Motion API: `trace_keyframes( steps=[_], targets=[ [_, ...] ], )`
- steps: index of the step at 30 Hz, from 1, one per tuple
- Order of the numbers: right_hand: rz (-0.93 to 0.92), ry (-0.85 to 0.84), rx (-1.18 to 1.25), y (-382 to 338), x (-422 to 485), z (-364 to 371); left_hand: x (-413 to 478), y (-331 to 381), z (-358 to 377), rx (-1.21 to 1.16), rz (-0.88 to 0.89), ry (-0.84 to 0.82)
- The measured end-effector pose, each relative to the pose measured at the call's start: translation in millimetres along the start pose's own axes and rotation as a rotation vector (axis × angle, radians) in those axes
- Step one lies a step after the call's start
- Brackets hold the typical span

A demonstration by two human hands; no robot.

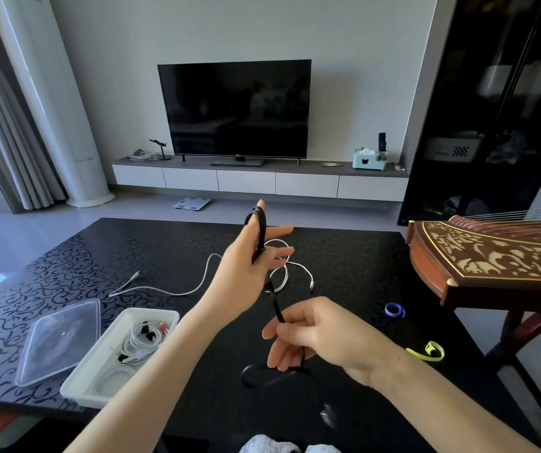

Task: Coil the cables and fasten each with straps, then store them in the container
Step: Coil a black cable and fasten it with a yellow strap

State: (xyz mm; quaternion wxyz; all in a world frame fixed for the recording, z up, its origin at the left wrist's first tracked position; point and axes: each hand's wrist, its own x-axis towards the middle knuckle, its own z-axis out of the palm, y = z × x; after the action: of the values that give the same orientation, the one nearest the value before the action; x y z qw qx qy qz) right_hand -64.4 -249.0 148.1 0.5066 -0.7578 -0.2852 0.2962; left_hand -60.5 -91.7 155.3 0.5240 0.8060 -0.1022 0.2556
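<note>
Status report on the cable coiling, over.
Left hand up, fingers straight, black cable looped over it. Right hand pinches the cable lower down. White cable loose on table; blue strap, yellow-green strap unused. Container open, unblocked.

A glossy black swirl-patterned table [344, 256] carries a white rectangular plastic container [81, 395], a clear plastic lid [60, 341], a loose white cable [177, 293], a rolled blue strap [395, 310] and a yellow-green strap [427, 354].

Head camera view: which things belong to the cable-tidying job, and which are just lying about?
Job: black cable, white cable, container, lid, blue strap, yellow strap.
Lying about: television, zither, tissue box, bathroom scale.
</note>
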Motion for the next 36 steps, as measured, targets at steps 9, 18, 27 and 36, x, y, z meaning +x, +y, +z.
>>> trace_keyframes(
  steps=[9, 18, 27, 36],
  targets=[
    [0.169, -0.066, 0.424, 11.1, 9.8, 2.9, 7.5, 9.2, -5.8, -0.370, -0.048, 0.148],
    [0.134, -0.220, 0.472, -12.5, 12.6, -32.9, -16.3, -26.7, -4.7, 0.348, 0.140, -0.244],
    [0.278, -0.184, 0.365, -15.7, 4.2, -82.5, -33.1, -20.0, -17.1, 0.559, 0.169, -0.505],
    [-0.036, 0.043, 0.455, -7.0, -5.9, -147.2, -45.8, -36.1, -28.3, 0.329, -0.080, -0.533]
  ],
)
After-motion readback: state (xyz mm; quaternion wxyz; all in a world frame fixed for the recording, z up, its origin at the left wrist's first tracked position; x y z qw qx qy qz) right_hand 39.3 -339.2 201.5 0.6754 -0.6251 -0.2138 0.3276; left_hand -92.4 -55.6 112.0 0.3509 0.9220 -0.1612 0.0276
